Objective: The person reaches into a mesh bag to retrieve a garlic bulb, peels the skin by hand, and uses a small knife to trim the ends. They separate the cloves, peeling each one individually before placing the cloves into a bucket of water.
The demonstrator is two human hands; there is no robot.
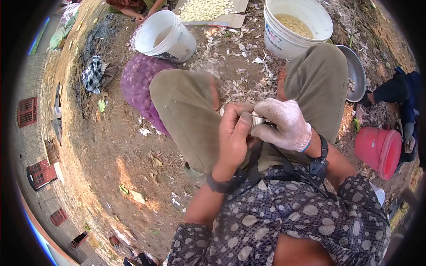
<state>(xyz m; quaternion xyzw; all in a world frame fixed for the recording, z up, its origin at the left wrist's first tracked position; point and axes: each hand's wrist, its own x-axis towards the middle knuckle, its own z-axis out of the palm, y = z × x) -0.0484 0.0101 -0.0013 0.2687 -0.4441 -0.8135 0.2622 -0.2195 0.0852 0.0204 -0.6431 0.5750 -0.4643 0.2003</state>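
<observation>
My left hand (234, 133), bare, is closed in front of my lap, thumb and fingers pinched around a thin metal blade (253, 115) that looks like a small knife. Its handle is hidden. My right hand (284, 122) wears a white knit glove and curls around a whitish garlic clove (257, 119), mostly covered by the fingers. Both hands meet at the clove, between my bent knees. Left of my knee lies a purple mesh sack (140, 86) full of garlic bulbs.
A white bucket (182, 48) stands ahead on the left; another white bucket (277, 42) holds peeled cloves in liquid. Peeled cloves (206, 9) lie on cardboard (237, 20). To the right are a metal basin (358, 73), a pink bucket (372, 146) and a person. Another person's hands (140, 18) show top left.
</observation>
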